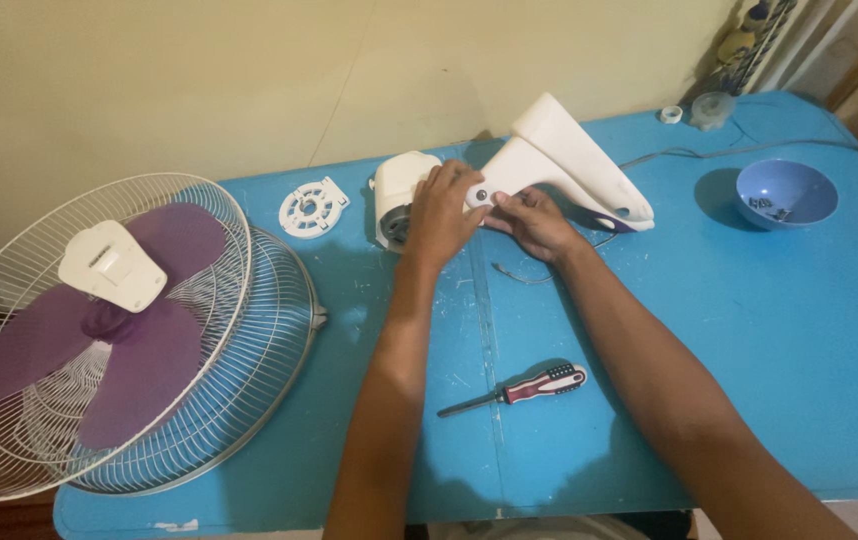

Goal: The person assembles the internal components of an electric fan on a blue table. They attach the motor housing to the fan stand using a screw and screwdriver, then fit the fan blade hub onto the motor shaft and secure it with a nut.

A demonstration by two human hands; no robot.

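Both hands meet at the joint where the white fan stand (pixel 574 165) joins the motor housing (pixel 399 195), far-centre on the blue surface (pixel 769 330). The left hand (pixel 441 215) is closed over the housing; the right hand (pixel 534 222) pinches the stand's lower end. The stand's long axis runs toward 2 o'clock. The screwdriver (pixel 519 390) lies at 6 o'clock — well apart, nearer the right arm.

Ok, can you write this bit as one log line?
left hand: on motor housing | right hand: holding white fan bracket | screwdriver: lying on table
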